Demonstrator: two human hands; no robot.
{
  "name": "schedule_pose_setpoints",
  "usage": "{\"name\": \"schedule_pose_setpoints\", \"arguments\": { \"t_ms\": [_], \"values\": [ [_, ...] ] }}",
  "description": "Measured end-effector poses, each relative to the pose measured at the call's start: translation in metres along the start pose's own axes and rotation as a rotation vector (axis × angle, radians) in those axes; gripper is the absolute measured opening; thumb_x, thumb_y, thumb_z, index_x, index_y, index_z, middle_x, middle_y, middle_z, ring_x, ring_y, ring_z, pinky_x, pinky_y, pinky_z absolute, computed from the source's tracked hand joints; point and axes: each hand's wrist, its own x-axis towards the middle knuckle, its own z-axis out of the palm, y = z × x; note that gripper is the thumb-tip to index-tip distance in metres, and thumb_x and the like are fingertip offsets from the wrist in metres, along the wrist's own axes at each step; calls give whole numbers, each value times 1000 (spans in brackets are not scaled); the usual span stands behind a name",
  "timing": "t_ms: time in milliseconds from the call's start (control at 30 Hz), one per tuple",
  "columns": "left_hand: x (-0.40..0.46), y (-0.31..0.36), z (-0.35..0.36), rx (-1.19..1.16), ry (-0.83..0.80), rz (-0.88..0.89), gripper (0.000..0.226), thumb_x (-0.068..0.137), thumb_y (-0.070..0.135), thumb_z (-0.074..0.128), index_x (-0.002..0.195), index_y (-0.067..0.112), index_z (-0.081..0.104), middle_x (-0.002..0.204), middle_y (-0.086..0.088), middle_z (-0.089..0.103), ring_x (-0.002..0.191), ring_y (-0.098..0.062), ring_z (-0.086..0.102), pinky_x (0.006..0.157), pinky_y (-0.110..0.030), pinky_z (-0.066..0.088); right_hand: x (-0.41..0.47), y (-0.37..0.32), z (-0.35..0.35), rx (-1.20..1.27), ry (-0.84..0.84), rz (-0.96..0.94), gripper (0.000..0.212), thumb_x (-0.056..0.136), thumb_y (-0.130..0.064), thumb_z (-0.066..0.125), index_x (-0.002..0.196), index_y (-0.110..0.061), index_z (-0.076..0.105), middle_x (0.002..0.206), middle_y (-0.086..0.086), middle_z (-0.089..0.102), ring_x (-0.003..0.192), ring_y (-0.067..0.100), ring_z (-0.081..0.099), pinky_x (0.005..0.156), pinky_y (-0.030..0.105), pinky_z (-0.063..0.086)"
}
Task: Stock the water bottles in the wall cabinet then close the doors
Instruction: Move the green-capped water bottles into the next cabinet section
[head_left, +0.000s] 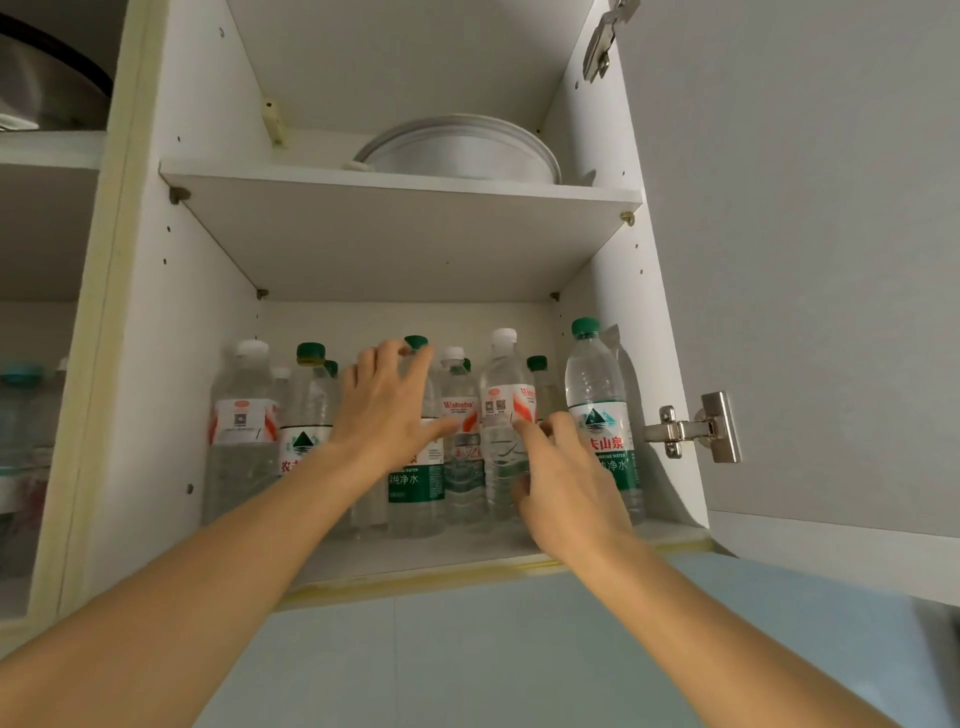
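Several clear water bottles stand on the bottom shelf (395, 558) of the open wall cabinet, some with white caps and red labels, some with green caps and green labels. My left hand (387, 400) reaches in with fingers spread, against a green-capped bottle (415, 483) in the middle. My right hand (563, 478) is raised lower right, fingers loosely bent, fingertips at a white-capped bottle (501, 405). A green-capped bottle (597, 405) stands at the far right, a white-capped one (241, 415) at the far left.
The right cabinet door (810, 260) stands swung open, its hinges (693, 428) showing. A white round basin (462, 153) sits on the upper shelf (400, 202). To the left is another open compartment (31, 415) with more bottles. Pale blue wall tiles (519, 649) lie below.
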Motion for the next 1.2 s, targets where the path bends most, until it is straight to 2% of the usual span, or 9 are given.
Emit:
{"name": "schedule_pose_setpoints", "arguments": {
  "t_ms": [100, 233, 367, 500, 600, 767, 967, 1100, 1200],
  "values": [
    [29, 8, -7, -74, 15, 23, 84, 83, 71, 61, 147, 22, 39, 144, -9, 41, 130, -30, 39, 107, -46, 34, -2, 0, -2, -94, 151, 7, 57, 85, -13, 72, 139, -16, 54, 139, 9, 41, 129, 30, 37, 105, 37, 45],
    [69, 17, -9, -27, -22, 63, 58, 94, 55, 58, 142, 22, 50, 143, -5, 51, 133, -28, 43, 110, -48, 30, 2, 4, 1, -185, 128, 51, 63, 96, -15, 58, 153, -28, 35, 157, 12, 22, 145, 37, 12, 123, 51, 15],
    [99, 22, -8, 6, -205, 39, 43, 98, 45, 59, 135, 23, 57, 139, -3, 59, 128, -25, 52, 108, -46, 33, 5, 9, 3, -129, 28, 10, 78, 94, -28, 61, 157, -41, 17, 167, 11, -2, 151, 39, -19, 114, 60, -22],
    [118, 23, -4, -114, -392, -6, 42, 97, 34, 65, 135, 20, 58, 134, -6, 61, 115, -25, 59, 100, -42, 49, 6, 12, 8, -117, -8, -30, 80, 92, -44, 54, 157, -44, 8, 169, 4, -14, 147, 34, -38, 106, 57, -37],
    [128, 18, -3, -94, -497, 7, 46, 96, 33, 68, 138, 21, 57, 132, -6, 63, 112, -23, 62, 100, -42, 51, 7, 15, 12, -115, -19, -46, 82, 93, -46, 50, 158, -44, 1, 169, 3, -17, 143, 31, -45, 105, 55, -39],
    [138, 7, -2, -134, -651, -8, 39, 98, 34, 65, 135, 19, 60, 108, 2, 73, 93, -15, 71, 94, -41, 56, 7, 18, 15, -100, -64, -82, 80, 95, -51, 44, 155, -49, -9, 169, 0, -18, 142, 29, -46, 113, 60, -29],
    [138, 2, -7, -295, -654, 0, 34, 98, 35, 66, 129, 22, 62, 97, 8, 73, 91, -7, 69, 70, -29, 51, 10, 17, 16, -108, -143, -94, 77, 96, -56, 46, 155, -55, -3, 167, 5, -23, 141, 32, -45, 112, 59, -30],
    [135, -4, -8, -407, -615, 2, 39, 98, 34, 66, 134, 23, 59, 105, 5, 71, 99, -11, 65, 88, -37, 52, 11, 16, 14, -125, -188, -82, 73, 97, -57, 46, 157, -53, 4, 168, 9, -19, 144, 34, -41, 114, 59, -28],
    [134, -7, -9, -465, -573, 3, 34, 99, 38, 63, 131, 26, 61, 104, 6, 72, 104, -14, 62, 88, -39, 51, 11, 15, 13, -136, -189, -78, 75, 97, -53, 47, 158, -49, 4, 169, 11, -17, 146, 32, -39, 115, 59, -27]
  ]
}}
